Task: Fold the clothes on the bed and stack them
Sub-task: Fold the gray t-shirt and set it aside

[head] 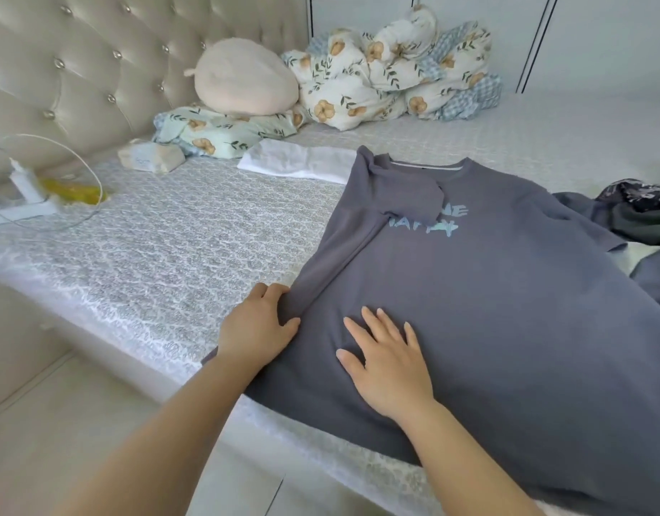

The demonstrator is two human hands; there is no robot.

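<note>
Head cam: L hand (259, 325) is gripping the folded-in left edge of the grey T-shirt (488, 310), fingertips hidden under fabric; R hand (386, 361) is lying flat, fingers spread, gripping nothing, on the shirt, which is covering the bed (172, 236); chest print partly covered by folded sleeve.

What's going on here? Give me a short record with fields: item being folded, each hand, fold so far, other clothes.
item: grey T-shirt spread on the bed
left hand: grips the folded left edge of the shirt
right hand: flat on the shirt, fingers spread
fold so far: left sleeve turned in over the chest print
other clothes: dark heap at right; folded white cloth behind
</note>
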